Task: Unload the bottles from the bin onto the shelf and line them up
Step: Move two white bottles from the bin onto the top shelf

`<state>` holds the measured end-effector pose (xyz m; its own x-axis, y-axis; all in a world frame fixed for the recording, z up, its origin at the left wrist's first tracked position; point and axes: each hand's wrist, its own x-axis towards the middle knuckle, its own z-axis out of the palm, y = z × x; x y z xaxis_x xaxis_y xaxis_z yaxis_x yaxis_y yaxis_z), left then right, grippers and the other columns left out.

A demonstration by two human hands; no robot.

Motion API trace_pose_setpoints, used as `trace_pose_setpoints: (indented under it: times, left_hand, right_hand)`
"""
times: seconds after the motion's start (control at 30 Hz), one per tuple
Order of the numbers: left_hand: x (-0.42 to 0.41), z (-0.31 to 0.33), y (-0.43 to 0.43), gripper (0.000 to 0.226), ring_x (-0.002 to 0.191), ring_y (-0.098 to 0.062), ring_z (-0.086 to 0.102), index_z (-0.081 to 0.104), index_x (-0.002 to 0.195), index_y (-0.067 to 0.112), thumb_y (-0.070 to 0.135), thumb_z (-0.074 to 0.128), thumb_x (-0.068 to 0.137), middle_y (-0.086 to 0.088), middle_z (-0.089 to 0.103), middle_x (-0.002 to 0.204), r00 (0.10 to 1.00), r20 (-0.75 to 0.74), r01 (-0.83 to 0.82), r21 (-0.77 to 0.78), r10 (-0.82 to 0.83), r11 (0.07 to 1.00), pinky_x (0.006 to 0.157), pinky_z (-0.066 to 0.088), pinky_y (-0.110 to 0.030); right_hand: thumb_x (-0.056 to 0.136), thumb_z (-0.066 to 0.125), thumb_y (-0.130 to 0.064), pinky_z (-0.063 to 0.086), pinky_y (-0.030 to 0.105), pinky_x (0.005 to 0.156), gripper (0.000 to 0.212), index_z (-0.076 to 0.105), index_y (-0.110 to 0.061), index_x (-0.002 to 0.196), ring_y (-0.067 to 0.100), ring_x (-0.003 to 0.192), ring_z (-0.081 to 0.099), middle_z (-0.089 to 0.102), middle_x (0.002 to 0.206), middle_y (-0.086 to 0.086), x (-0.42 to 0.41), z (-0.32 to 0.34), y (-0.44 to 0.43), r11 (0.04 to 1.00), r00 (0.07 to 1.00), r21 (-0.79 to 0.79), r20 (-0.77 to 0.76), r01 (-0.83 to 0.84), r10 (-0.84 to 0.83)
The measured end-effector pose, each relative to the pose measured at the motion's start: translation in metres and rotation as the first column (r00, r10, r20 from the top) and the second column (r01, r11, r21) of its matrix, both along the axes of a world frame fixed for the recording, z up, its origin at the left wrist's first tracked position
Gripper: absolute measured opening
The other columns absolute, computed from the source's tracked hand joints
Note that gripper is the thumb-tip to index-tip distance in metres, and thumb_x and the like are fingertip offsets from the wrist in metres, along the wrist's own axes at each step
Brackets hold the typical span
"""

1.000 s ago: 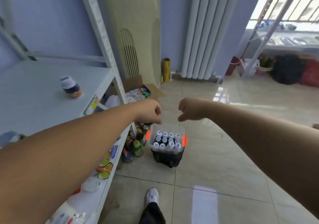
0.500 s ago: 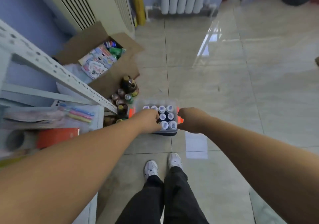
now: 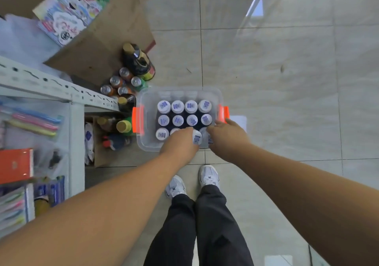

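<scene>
1. Left hand grip is curled round one white-capped bottle in the near row of the bin; right hand grip is reaching onto the neighbouring bottle, but I cannot tell if those fingers have closed on it.
2. Floor: pale glossy tile, window glare top right; person stands over the bin, both shoes just behind it.
3. Shelf: white metal rack at left, lower tiers crowded with stationery packs; the tier meant for the bottles is out of view.
4. Cardboard box with printed packs sits open top left.
5. Bin: clear plastic, orange latches either side, on the floor just beside the shelf post; two full rows of four dark bottles at the back, near row partly hidden by hands.
6. Loose cans and sauce bottles stand between box and bin.
7. Step: picking from the bin, early on, bin looks nearly full. Next likely calls for a straight lift clear of the neighbours, then a turn left up to the shelf.
</scene>
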<state>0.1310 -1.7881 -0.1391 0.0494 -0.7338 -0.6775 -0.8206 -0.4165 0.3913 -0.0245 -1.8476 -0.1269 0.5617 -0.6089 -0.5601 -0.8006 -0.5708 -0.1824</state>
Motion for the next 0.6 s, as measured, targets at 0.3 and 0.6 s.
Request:
trace_pose_setpoints:
  times: [0.3, 0.6]
  left_hand:
    - [0.003, -0.031, 0.000, 0.020, 0.099, -0.032, 0.060, 0.056, 0.107, 0.020, 0.029, 0.060, 0.089, -0.003, 0.064, 0.110, 0.999, -0.050, -0.018, -0.162, 0.010, 0.987, 0.071, 0.043, -0.036]
    - [0.018, 0.019, -0.021, 0.015, 0.084, -0.028, 0.061, 0.060, 0.086, 0.021, 0.036, 0.057, 0.086, -0.001, 0.065, 0.084, 0.982, -0.178, -0.089, -0.105, 0.069, 0.990, 0.073, 0.054, -0.041]
  right_hand:
    - [0.084, 0.057, -0.022, 0.019, 0.036, 0.118, 0.023, 0.060, -0.017, 0.106, 0.018, 0.116, 0.057, 0.067, 0.111, -0.002, 0.002, -0.028, -0.006, 0.996, 0.995, -0.033, 0.036, -0.088, 0.089]
    - [0.087, 0.057, -0.020, 0.050, 0.038, 0.077, 0.028, 0.058, -0.010, 0.112, 0.033, 0.094, 0.061, 0.067, 0.104, 0.010, 0.010, 0.020, -0.017, 0.957, 0.971, 0.239, 0.132, 0.165, -0.200]
